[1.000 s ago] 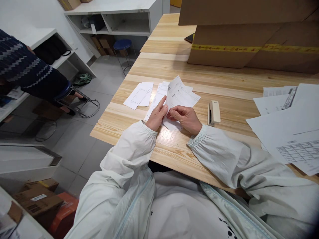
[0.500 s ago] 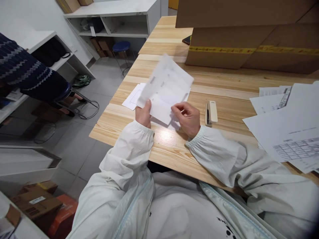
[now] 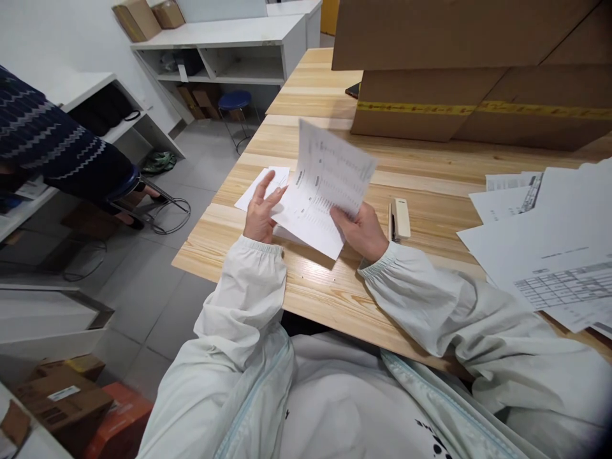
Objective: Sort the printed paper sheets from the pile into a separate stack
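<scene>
My right hand (image 3: 361,231) grips the lower right edge of a small stack of printed sheets (image 3: 325,186), held tilted up above the wooden table (image 3: 335,287). My left hand (image 3: 261,210) is open, fingers spread, next to the left edge of the sheets, just touching or nearly touching them. Under and behind the sheets lie a few more white papers (image 3: 262,185) flat on the table. A beige stapler (image 3: 399,219) lies just right of my right hand.
Large cardboard boxes (image 3: 459,70) stand at the back of the table. More printed sheets (image 3: 545,236) spread at the right. A person in a dark patterned sweater (image 3: 52,150) sits at the left. White shelves (image 3: 224,44), a blue stool (image 3: 238,102) and floor boxes (image 3: 67,395) surround.
The sheets were lifted off the table and turned upright. My left hand let go and opened; my right hand now holds them by the lower edge.
</scene>
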Demonstrator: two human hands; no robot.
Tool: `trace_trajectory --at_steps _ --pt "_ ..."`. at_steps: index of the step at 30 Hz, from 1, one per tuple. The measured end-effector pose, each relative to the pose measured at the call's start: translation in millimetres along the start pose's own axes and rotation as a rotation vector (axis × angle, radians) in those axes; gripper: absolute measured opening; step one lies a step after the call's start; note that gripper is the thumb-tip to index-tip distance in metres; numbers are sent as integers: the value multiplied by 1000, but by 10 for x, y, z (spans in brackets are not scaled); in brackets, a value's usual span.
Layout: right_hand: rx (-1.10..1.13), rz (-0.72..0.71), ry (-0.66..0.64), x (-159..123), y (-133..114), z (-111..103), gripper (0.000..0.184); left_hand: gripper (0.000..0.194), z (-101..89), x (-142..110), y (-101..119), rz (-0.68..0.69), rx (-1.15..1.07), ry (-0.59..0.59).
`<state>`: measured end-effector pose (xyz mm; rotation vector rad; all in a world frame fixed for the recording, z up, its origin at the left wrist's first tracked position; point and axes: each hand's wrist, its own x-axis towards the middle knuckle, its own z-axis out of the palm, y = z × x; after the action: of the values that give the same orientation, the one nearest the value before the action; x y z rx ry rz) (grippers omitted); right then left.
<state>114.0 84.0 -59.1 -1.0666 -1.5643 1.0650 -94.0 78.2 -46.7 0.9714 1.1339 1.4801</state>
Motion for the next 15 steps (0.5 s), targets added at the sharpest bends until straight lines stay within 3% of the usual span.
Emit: trace_trajectory --at_steps 2,5,10,15 --pt "-155 -18 -72 -19 -3 -18 22 78 -66 12 46 31 53 -29" --pt "-323 -41 -110 -47 -15 -14 46 72 -63 -4 42 78 242 -137" --pt "-399 -132 -188 -114 -5 43 73 59 108 -95 -24 342 756 -72" --pt "-465 -180 -287 -198 -2 96 80 47 227 -180 -60 441 821 -211"
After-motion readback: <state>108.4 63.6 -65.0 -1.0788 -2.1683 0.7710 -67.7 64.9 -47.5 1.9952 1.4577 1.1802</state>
